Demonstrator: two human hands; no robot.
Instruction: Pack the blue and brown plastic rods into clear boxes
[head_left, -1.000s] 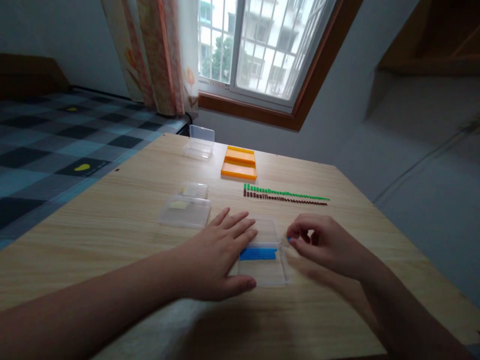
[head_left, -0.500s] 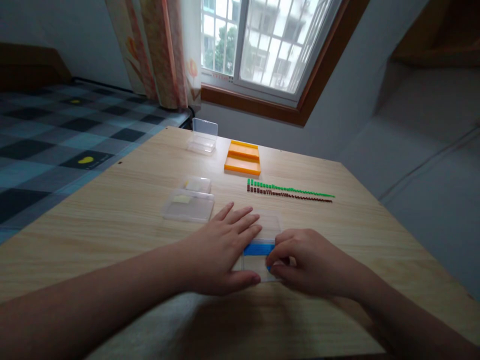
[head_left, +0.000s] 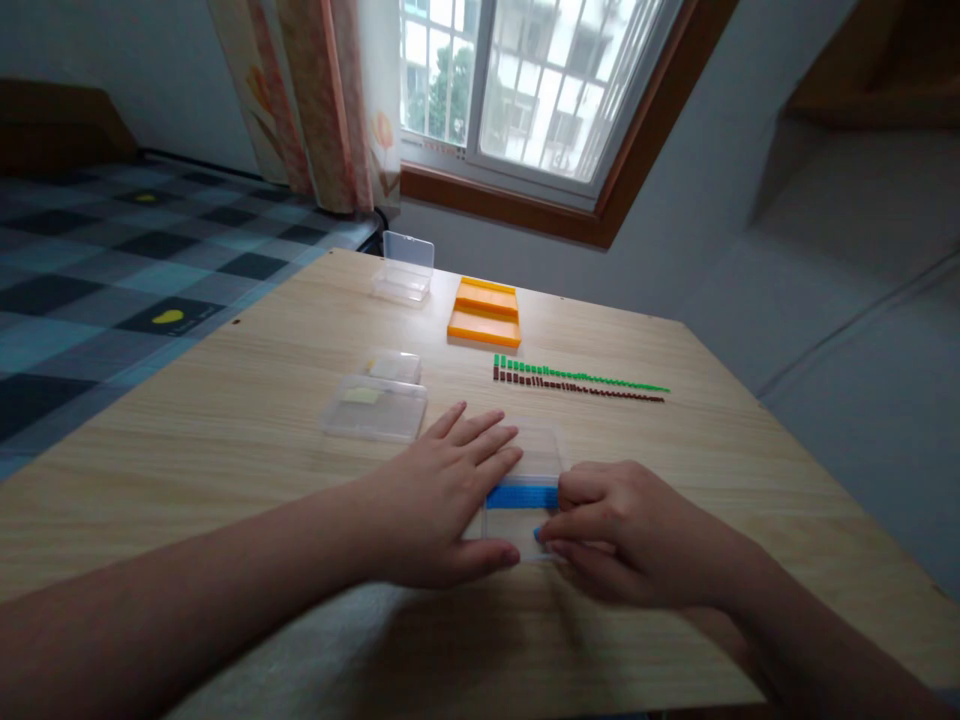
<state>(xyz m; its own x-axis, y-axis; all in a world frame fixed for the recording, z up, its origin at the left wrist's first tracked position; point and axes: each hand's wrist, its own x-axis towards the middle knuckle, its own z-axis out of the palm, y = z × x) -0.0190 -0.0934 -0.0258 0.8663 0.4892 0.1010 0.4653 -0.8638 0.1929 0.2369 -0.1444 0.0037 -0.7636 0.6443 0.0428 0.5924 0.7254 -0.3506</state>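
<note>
A small clear plastic box (head_left: 540,455) lies open on the wooden table (head_left: 240,450), with a row of blue pieces (head_left: 521,496) inside. My left hand (head_left: 439,500) rests flat on the box's left side, fingers spread. My right hand (head_left: 622,535) hovers over the box's right half, its fingers pinched on a small blue piece (head_left: 538,534) at the box's near part.
Two closed clear boxes (head_left: 375,405) sit left of my left hand. Farther back stand an open clear box (head_left: 405,270) and orange trays (head_left: 484,313). Rows of green (head_left: 577,376) and dark brown pieces (head_left: 577,389) lie beyond the box. A checked bed is at left.
My right hand moved left from beside the box to over it, carrying the small blue piece down into the box. My left hand stayed flat in place.
</note>
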